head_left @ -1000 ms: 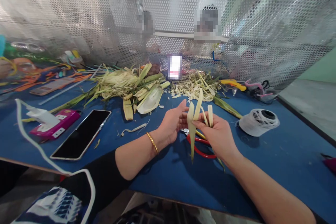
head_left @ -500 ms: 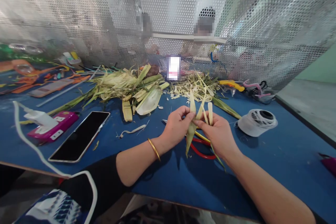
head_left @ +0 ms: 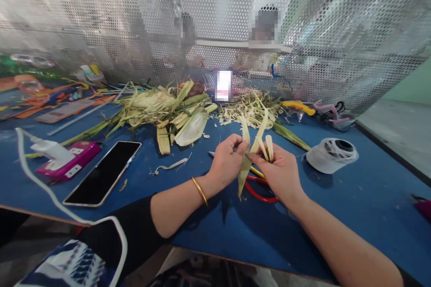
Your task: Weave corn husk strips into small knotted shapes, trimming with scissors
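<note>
My left hand (head_left: 229, 161) is closed in a pinch on a pale green corn husk strip (head_left: 244, 174), whose pointed end hangs below the fingers. Close beside it, my right hand (head_left: 282, 170) pinches more husk strips (head_left: 269, 147) that stick up between its thumb and fingers. Where the strips cross, the fingertips nearly meet, and they hide how the pieces join. Beneath both hands lie red-handled scissors (head_left: 261, 196), partly covered by the right hand. A white spool of thread (head_left: 332, 157) stands to the right.
A heap of corn husks (head_left: 148, 107) and a pile of husk scraps (head_left: 242, 114) lie toward the back. On the left are a black-screened phone (head_left: 103, 174) and a purple power strip (head_left: 79, 161) with a white cable. Yellow-handled pliers (head_left: 298, 106) rest near the perforated screen (head_left: 232, 18).
Both hands keep their pinch on the husk strips. The right hand's strips have shifted slightly, and a thin green end below that hand is now mostly out of sight.
</note>
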The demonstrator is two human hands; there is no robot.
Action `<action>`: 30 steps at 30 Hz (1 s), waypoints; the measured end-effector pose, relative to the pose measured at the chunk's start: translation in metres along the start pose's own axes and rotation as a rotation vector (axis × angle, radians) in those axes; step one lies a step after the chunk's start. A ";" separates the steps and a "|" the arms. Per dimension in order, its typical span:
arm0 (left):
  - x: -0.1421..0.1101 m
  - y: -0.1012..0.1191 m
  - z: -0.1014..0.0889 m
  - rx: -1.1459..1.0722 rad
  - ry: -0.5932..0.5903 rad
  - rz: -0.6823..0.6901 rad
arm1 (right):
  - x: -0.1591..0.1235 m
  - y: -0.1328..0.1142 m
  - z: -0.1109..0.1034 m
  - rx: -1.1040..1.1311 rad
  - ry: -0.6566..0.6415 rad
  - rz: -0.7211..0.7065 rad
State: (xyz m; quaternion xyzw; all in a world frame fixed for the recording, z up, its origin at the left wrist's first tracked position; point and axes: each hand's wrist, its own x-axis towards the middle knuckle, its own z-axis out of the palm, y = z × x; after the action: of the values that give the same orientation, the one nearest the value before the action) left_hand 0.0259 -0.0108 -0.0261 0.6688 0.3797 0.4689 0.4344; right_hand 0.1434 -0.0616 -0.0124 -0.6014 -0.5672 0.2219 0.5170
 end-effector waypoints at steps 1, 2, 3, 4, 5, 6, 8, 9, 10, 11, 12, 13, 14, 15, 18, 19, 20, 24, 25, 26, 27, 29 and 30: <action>0.000 0.000 0.000 0.001 0.000 0.001 | 0.000 0.000 0.000 -0.013 -0.002 -0.001; 0.000 0.000 0.000 0.003 0.002 0.006 | 0.000 -0.001 0.000 -0.011 -0.014 0.005; 0.001 0.000 -0.001 0.006 0.007 0.014 | 0.000 -0.001 0.001 0.004 -0.033 0.017; 0.001 0.000 -0.001 0.011 0.015 0.019 | 0.000 -0.002 0.001 0.025 -0.057 0.035; 0.001 -0.001 -0.001 0.016 0.023 0.021 | 0.000 -0.002 0.001 0.046 -0.077 0.055; 0.001 -0.002 -0.001 0.021 0.028 0.020 | 0.000 -0.002 0.002 0.060 -0.089 0.073; 0.000 -0.003 0.000 0.033 0.029 0.017 | -0.001 -0.003 0.002 0.061 -0.091 0.089; 0.000 -0.004 0.000 0.036 0.028 0.018 | -0.001 -0.004 0.002 0.049 -0.079 0.082; 0.000 -0.004 0.000 0.037 0.030 0.021 | -0.002 -0.005 0.001 0.033 -0.062 0.067; 0.000 -0.005 0.000 0.036 0.034 0.022 | -0.003 -0.005 0.001 0.017 -0.047 0.046; 0.000 -0.005 0.000 0.033 0.040 0.020 | -0.003 -0.006 0.001 0.003 -0.037 0.028; 0.000 -0.005 0.000 0.028 0.048 0.015 | -0.004 -0.007 0.001 -0.005 -0.031 0.015; 0.000 -0.005 0.000 0.024 0.059 0.010 | -0.005 -0.007 0.001 -0.004 -0.033 0.011; 0.000 -0.005 -0.001 0.024 0.070 0.003 | -0.005 -0.007 0.001 0.008 -0.045 0.015; 0.000 -0.003 -0.002 0.034 0.101 -0.004 | -0.004 -0.006 0.003 0.087 -0.117 0.055; 0.001 -0.003 -0.002 0.040 0.107 -0.004 | -0.004 -0.005 0.004 0.110 -0.143 0.069; 0.000 -0.002 -0.002 0.044 0.110 -0.004 | -0.004 -0.005 0.004 0.120 -0.163 0.081; 0.000 0.000 -0.001 0.054 0.099 0.005 | -0.005 -0.007 0.004 0.053 -0.148 0.058; 0.000 0.000 -0.001 0.057 0.102 0.006 | -0.006 -0.008 0.004 0.031 -0.130 0.036; 0.000 0.000 -0.001 0.062 0.108 0.005 | -0.006 -0.008 0.004 0.015 -0.116 0.017; 0.000 -0.001 -0.001 0.068 0.115 0.004 | -0.007 -0.008 0.004 0.007 -0.109 0.005; 0.000 -0.001 -0.001 0.074 0.122 0.004 | -0.006 -0.008 0.004 0.012 -0.111 0.020; 0.000 -0.002 -0.002 0.075 0.124 0.005 | -0.006 -0.008 0.004 0.024 -0.119 0.042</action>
State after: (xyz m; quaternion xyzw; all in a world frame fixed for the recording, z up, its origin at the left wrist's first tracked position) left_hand 0.0244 -0.0095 -0.0274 0.6552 0.4217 0.4959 0.3834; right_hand 0.1351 -0.0672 -0.0089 -0.5925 -0.5816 0.2751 0.4848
